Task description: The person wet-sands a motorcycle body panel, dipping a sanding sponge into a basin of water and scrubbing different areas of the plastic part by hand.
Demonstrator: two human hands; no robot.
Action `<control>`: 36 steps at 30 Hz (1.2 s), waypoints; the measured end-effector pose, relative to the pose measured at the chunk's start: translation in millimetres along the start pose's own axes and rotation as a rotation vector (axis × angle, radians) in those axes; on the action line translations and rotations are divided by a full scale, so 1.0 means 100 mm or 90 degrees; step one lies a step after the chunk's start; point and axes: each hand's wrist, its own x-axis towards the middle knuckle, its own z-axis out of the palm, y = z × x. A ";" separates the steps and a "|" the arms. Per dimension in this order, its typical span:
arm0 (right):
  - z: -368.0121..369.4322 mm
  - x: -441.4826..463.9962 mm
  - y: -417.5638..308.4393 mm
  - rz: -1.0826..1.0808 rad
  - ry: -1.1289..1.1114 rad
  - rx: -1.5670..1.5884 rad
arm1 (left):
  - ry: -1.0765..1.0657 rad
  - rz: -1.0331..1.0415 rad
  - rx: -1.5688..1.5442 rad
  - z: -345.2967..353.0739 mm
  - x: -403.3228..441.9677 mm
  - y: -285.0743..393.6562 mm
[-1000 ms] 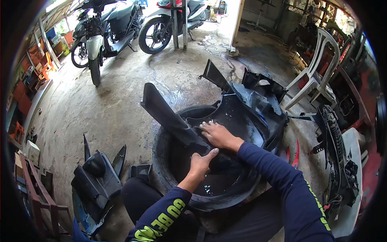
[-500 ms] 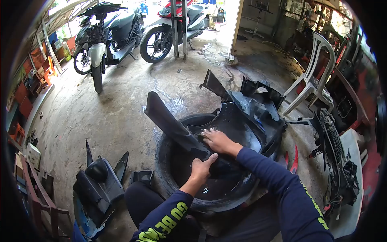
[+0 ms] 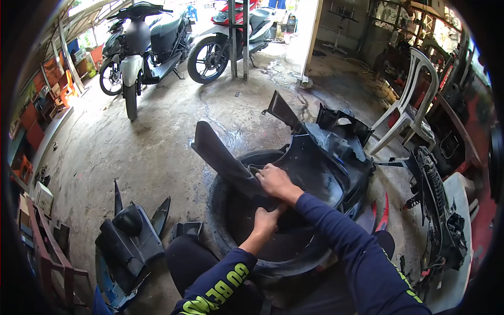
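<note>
A black plastic motorcycle body panel [image 3: 223,157] rests across a round black tub [image 3: 219,231], one long arm of it sticking up to the left. My left hand [image 3: 264,221] grips the panel's near edge, thumb on top. Just beyond it, my right hand [image 3: 278,184] presses on the panel with curled fingers. Whatever lies under those fingers is hidden. Dark liquid appears inside the tub, partly covered by the panel and my hands. More dark panels [image 3: 341,142] lie against the tub's far right side.
Dark fairing pieces [image 3: 128,236] lie on the floor to my left. A white plastic chair [image 3: 412,105] and a motorcycle frame part with a coil spring [image 3: 438,199] are on the right. Two scooters, one white-fronted [image 3: 131,71] and one red [image 3: 210,58], stand behind a metal post [image 3: 239,42].
My right hand's fingers have gone from fairly flat to curled, and my left hand has shifted slightly right, its thumb now lower. The view has shifted slightly.
</note>
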 end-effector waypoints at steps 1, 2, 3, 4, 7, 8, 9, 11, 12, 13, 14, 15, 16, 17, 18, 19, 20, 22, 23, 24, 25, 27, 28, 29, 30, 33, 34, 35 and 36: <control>0.01 0.00 0.08 0.011 0.018 0.007 | 0.003 0.003 0.001 0.02 0.00 0.01; -0.07 0.00 0.19 0.039 0.005 -0.051 | 0.034 0.007 -0.015 0.07 -0.01 0.01; -0.15 0.00 0.31 0.069 -0.007 -0.109 | 0.064 0.010 -0.030 0.09 -0.03 0.00; -0.12 0.03 0.36 0.077 0.009 -0.107 | 0.063 0.010 -0.029 0.07 -0.03 0.00; 0.07 0.19 -0.05 -0.037 0.049 -0.039 | 0.010 0.007 -0.084 0.09 0.01 0.00; 0.07 0.18 -0.14 -0.008 0.052 0.004 | 0.012 0.009 -0.087 0.09 0.03 0.02; 0.03 0.08 -0.14 -0.006 0.049 0.007 | 0.030 -0.012 -0.066 0.09 0.01 0.01; -0.12 -0.07 0.05 0.011 0.045 -0.020 | 0.051 -0.027 -0.045 0.05 0.03 0.00; -0.11 -0.07 0.17 0.066 0.061 0.018 | 0.067 -0.008 0.008 0.07 0.05 -0.04; -0.11 0.00 0.12 0.064 0.060 0.013 | 0.081 0.013 0.057 0.11 0.07 -0.05; -0.08 0.11 0.00 0.061 0.054 0.034 | 0.058 0.041 0.002 0.13 -0.02 0.04; 0.00 0.18 -0.15 0.062 0.051 0.061 | 0.056 0.038 0.001 0.12 -0.01 0.01; 0.00 0.23 -0.39 0.083 0.063 0.113 | 0.051 -0.010 0.008 0.08 0.05 0.00; -0.05 0.22 -0.46 0.116 0.037 0.161 | 0.048 -0.059 0.012 0.05 0.10 -0.02; -0.01 0.14 -0.36 0.103 0.023 0.183 | 0.060 -0.029 -0.038 0.05 0.10 -0.08; -0.02 0.05 -0.23 0.086 0.013 0.204 | 0.062 -0.028 -0.036 0.03 0.10 -0.08; -0.06 -0.05 -0.18 0.087 0.004 0.181 | 0.034 -0.030 -0.015 0.02 0.11 -0.06; -0.13 -0.21 -0.24 0.121 -0.029 0.184 | 0.013 -0.025 -0.013 0.05 0.13 -0.14; -0.14 -0.18 -0.29 0.123 -0.030 0.187 | 0.012 -0.028 -0.011 0.06 0.09 -0.10; -0.15 -0.07 -0.35 0.144 -0.049 0.216 | 0.029 -0.034 0.036 0.08 0.05 -0.05; -0.15 0.01 -0.44 0.165 -0.067 0.248 | 0.045 -0.040 0.087 0.08 0.01 -0.02; -0.05 0.01 -0.54 0.216 -0.077 0.251 | -0.043 -0.027 -0.140 0.00 0.30 -0.41; 0.23 -0.04 -0.40 0.078 0.039 0.234 | -0.132 -0.016 -0.373 -0.04 0.38 -0.57; 0.27 -0.09 -0.42 -0.063 0.155 0.209 | -0.131 -0.017 -0.372 0.00 0.25 -0.45; 0.23 -0.16 -0.35 -0.083 0.127 0.183 | -0.119 0.071 -0.197 0.07 0.11 -0.33; -0.04 -0.35 -0.49 -0.079 0.057 0.147 | -0.207 0.136 0.027 0.00 0.01 -0.15; -0.08 -0.34 -0.53 -0.045 0.022 0.147 | -0.311 0.119 0.077 -0.10 0.02 -0.11; -0.12 -0.34 -0.55 -0.041 0.029 0.149 | -0.316 0.119 0.083 -0.18 0.09 -0.14; -0.17 -0.36 -0.58 -0.046 -0.006 0.118 | -0.368 0.203 0.260 -0.27 0.22 -0.21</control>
